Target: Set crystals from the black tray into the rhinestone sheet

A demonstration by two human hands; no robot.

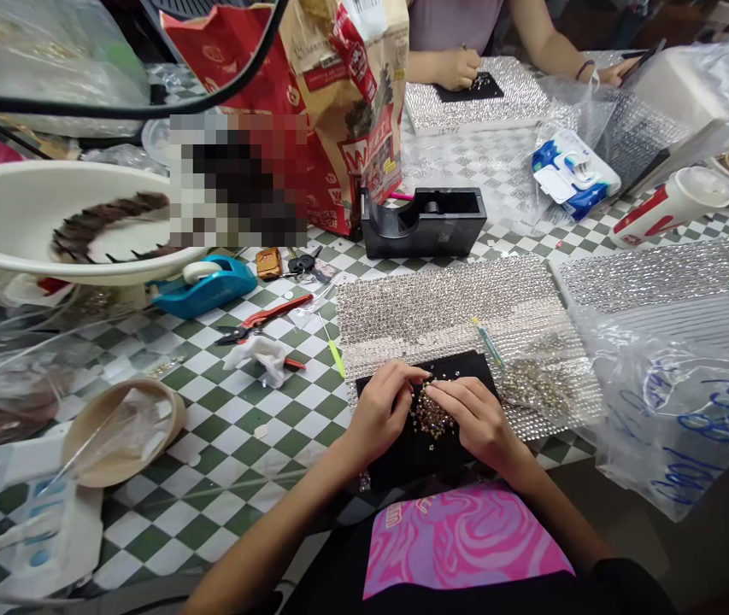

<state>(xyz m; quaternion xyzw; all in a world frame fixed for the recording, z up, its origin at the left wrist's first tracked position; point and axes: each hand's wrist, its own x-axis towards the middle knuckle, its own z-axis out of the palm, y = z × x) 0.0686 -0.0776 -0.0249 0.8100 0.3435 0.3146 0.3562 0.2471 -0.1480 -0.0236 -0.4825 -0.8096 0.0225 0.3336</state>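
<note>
My left hand (386, 406) is over the left part of a black mat (396, 461), thumb and forefinger drawn together at the far edge of a pile of small gold and clear rhinestones (432, 418). My right hand (472, 412) comes in from the right, its fingers pressed together and their tips over the same pile, close to my left fingertips. Whatever either hand pinches is too small to make out. Under the mat lies a sheet of rhinestone rows (428, 303). On it, a thin pen-like tool (488, 342) and a clear bag of rhinestones (537, 384) lie right of the mat.
A black tape dispenser (425, 226) stands beyond the sheet. Red-handled pliers (265, 319), a blue tape dispenser (207, 286) and a white bowl (69, 265) are to the left. A plastic bag (678, 410) lies right. Across the table, a co-worker's hand (457, 68) works over another black mat.
</note>
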